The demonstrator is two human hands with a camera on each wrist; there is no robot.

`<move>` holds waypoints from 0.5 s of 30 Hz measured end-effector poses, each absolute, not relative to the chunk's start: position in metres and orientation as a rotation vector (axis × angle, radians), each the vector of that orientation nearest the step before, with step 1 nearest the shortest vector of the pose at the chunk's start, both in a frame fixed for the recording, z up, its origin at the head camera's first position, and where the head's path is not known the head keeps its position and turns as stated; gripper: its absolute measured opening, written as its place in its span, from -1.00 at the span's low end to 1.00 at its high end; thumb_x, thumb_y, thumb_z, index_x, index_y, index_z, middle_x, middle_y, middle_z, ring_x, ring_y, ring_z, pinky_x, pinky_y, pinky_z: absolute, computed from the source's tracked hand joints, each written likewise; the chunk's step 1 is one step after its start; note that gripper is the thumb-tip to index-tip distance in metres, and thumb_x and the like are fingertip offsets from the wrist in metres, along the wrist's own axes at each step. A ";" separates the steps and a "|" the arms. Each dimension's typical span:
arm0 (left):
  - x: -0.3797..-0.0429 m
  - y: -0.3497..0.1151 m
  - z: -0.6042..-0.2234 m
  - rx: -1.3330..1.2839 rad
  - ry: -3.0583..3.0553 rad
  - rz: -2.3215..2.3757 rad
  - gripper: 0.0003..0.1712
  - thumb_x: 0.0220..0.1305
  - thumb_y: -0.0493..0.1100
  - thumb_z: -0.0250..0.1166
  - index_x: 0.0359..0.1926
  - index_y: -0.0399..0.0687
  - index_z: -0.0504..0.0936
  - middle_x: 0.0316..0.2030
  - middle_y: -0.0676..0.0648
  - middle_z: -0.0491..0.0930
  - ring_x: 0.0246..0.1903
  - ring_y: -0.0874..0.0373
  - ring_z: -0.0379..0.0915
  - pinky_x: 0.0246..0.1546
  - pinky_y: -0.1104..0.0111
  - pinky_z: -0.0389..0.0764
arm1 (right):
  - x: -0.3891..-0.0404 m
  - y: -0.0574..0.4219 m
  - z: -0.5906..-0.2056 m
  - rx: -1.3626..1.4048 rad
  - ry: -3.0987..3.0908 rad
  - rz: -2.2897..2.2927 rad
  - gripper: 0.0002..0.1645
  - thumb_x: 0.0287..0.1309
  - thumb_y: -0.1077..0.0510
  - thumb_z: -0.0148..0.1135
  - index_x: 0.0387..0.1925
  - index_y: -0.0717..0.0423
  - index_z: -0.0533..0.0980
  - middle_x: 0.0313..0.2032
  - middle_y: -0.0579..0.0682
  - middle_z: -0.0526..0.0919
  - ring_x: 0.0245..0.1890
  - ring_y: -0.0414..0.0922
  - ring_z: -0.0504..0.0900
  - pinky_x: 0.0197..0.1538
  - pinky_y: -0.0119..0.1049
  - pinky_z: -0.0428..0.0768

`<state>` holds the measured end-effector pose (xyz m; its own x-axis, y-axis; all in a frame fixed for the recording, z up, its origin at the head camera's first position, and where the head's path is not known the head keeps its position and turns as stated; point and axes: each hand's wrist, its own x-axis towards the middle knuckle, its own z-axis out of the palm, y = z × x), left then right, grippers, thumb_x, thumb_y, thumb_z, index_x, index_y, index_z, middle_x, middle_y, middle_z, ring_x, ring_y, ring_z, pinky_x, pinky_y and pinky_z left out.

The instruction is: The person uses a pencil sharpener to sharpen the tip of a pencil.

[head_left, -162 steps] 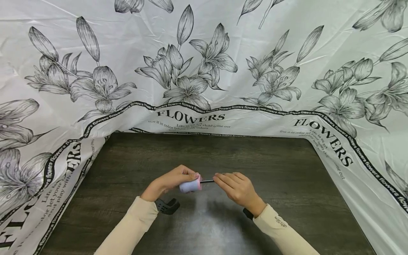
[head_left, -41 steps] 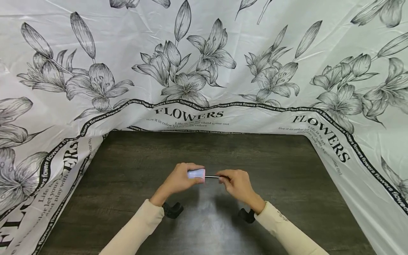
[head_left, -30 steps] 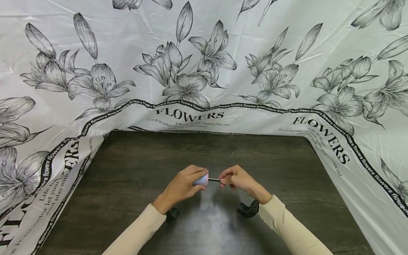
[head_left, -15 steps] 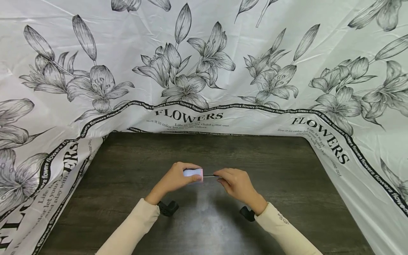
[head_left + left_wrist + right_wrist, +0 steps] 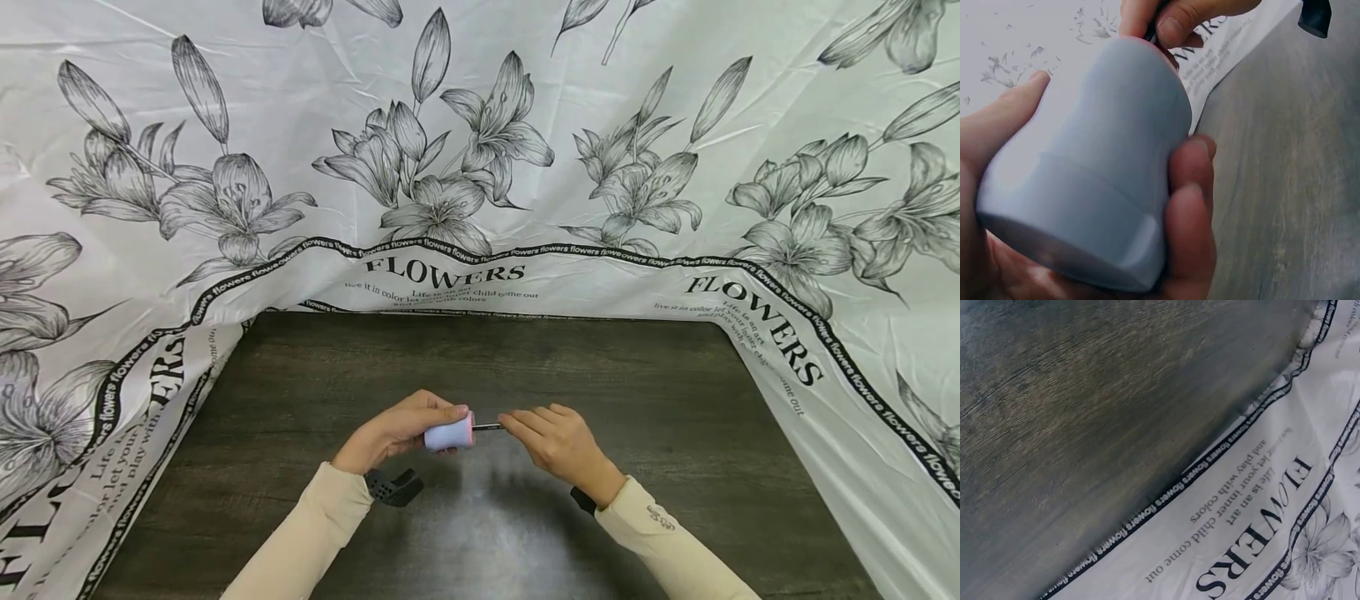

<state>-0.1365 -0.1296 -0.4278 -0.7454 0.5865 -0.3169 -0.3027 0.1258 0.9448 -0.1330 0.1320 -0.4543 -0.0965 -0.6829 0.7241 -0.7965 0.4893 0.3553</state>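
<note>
My left hand grips a lavender pencil sharpener with a pink end, held sideways above the table. In the left wrist view the waisted body of the sharpener fills the middle, thumb on one side and fingers curled on the other. A thin dark pencil runs from the pink end to my right hand, which pinches its outer end. The pencil's tip is hidden inside the sharpener. The right wrist view shows neither hand nor pencil.
Below the hands spreads a dark wood-grain table. A white flower-printed cloth hangs behind it and along both sides. Black straps with camera mounts sit on the wrists.
Both hands have rolled over and lowered slightly since half a second ago, showing more of the sharpener's side. Across the earlier frames they turn back and forth, with pencil and sharpener staying joined.
</note>
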 end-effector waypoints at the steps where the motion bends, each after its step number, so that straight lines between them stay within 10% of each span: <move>1: -0.137 -0.130 -0.429 0.289 1.756 1.699 -0.35 0.34 0.04 0.19 0.04 -0.58 0.50 -0.35 -0.06 0.61 -0.45 0.16 0.55 -0.41 0.37 0.58 | -0.133 0.132 -0.454 1.250 -1.832 0.157 -0.65 0.41 0.19 -0.07 -0.20 0.07 0.68 -0.38 -0.13 0.72 -0.53 -0.26 0.62 -0.52 -0.45 0.48; 8: -0.132 -0.127 -0.439 0.371 1.893 1.659 -0.41 0.31 -0.02 0.24 0.05 -0.54 0.53 -0.35 -0.10 0.65 -0.44 0.22 0.54 -0.38 0.37 0.58 | -0.132 0.131 -0.455 1.328 -1.902 0.164 -0.59 0.41 0.28 -0.21 -0.29 0.09 0.61 -0.56 -0.15 0.54 -0.66 -0.30 0.48 -0.62 -0.52 0.44; 15: -0.118 -0.113 -0.441 0.939 2.690 1.478 -0.42 0.03 -0.05 0.46 0.05 -0.26 0.62 -0.10 -0.17 0.65 -0.32 0.17 0.54 -0.36 0.39 0.57 | -0.135 0.134 -0.440 1.255 -2.602 1.082 -0.80 0.28 0.22 0.15 -0.25 0.21 0.68 -0.56 -0.07 0.65 -0.71 -0.39 0.39 -0.63 -0.52 0.33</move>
